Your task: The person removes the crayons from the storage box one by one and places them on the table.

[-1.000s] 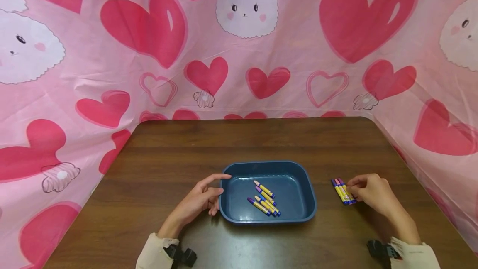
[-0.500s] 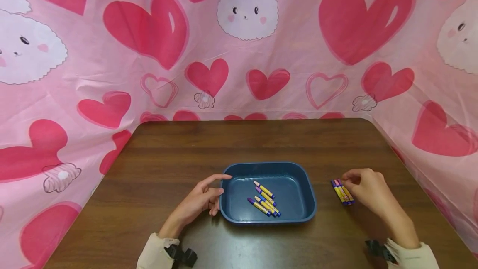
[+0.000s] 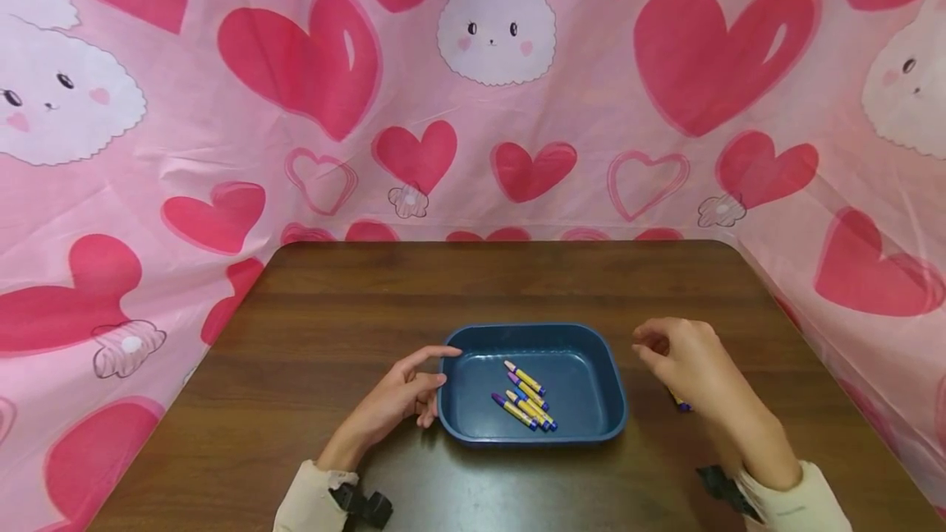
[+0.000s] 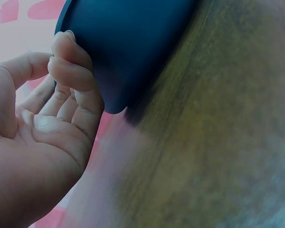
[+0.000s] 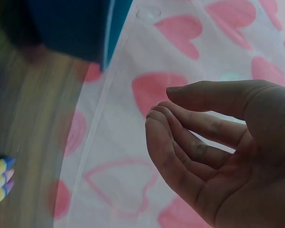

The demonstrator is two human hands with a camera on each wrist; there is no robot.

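Note:
A dark blue tray [image 3: 532, 425] sits on the table with several crayons [image 3: 523, 407], yellow-wrapped, lying inside it. My left hand [image 3: 395, 392] holds the tray's left rim, the index fingertip reaching over the edge and the thumb touching it; the left wrist view shows the curled fingers against the tray wall [image 4: 133, 42]. Between the tray and the remaining table crayons hovers my right hand [image 3: 687, 360], its fingers loosely bent. Nothing shows between thumb and fingers in the right wrist view. Table crayons [image 3: 678, 402] are mostly hidden under that hand; several tips [image 5: 2, 178] appear at the right wrist view's edge.
The brown wooden table [image 3: 355, 286] extends behind and to both sides of the tray. A pink cloth [image 3: 473, 179] with hearts and rabbits hangs around its back and sides. Each wrist carries a black strapped camera [image 3: 362, 506].
My right hand has lifted off the crayons on the table and moved left toward the tray. The left hand stays at the rim. The crayons in the tray have not moved.

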